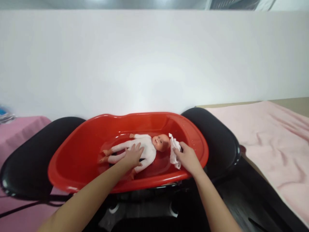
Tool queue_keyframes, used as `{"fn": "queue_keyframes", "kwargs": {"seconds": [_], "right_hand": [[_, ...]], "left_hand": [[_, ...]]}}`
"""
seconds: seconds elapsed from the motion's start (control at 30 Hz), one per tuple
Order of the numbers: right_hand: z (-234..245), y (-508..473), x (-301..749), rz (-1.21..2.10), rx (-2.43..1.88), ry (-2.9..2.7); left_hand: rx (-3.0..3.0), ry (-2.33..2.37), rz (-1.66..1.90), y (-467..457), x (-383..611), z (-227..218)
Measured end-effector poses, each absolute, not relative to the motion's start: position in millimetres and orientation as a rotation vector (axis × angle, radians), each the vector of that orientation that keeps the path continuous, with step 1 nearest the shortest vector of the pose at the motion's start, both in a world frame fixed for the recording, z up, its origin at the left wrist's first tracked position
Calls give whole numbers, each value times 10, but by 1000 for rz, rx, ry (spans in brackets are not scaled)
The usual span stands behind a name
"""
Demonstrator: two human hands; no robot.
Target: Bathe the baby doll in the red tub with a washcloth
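Observation:
A baby doll (147,144) with a white cloth body lies on its back in a red baby bathtub (70,154), its head to the right and feet to the left. My left hand (134,155) rests on the doll's belly with its fingers stretched out. Between the fingers and thumb of my right hand (189,158) is a crumpled white cloth (174,152), beside the top of the doll's head. I cannot tell whether the cloth touches the head.
Two black padded chairs (31,161) support the tub at its ends, the right one (217,141) partly behind it. A pink sheet (270,138) covers a surface on the right, and pink cloth (21,132) lies at the left. A white wall (145,58) rises behind the tub.

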State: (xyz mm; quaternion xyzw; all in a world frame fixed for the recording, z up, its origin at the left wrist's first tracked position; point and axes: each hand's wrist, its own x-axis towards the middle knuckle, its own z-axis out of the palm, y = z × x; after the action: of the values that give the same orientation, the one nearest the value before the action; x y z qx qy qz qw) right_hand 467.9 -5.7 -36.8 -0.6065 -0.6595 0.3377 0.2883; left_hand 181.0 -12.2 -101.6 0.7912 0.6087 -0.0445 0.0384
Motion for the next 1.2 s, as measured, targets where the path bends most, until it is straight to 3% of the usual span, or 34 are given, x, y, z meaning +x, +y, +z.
{"fn": "queue_keyframes", "kwargs": {"seconds": [0.17,0.47,0.73,0.97,1.2], "right_hand": [[-384,-64,4649,880,-1666,-1847],[-403,-91,4650,911,-1623,-1876],[-410,-72,4671,966,-1611,-1873],[-432,-83,4672,963,-1633,-1890],[-430,-77,4699,996,-1540,-1805]], "left_hand": [[2623,1622,-200,-44,1748,-1410],[2637,1316,-146,-49,1757,-1447],[2700,1385,-386,-66,1815,-1633],[2677,1387,-184,-49,1801,-1646],[2737,1300,-197,69,1739,-1760]]}}
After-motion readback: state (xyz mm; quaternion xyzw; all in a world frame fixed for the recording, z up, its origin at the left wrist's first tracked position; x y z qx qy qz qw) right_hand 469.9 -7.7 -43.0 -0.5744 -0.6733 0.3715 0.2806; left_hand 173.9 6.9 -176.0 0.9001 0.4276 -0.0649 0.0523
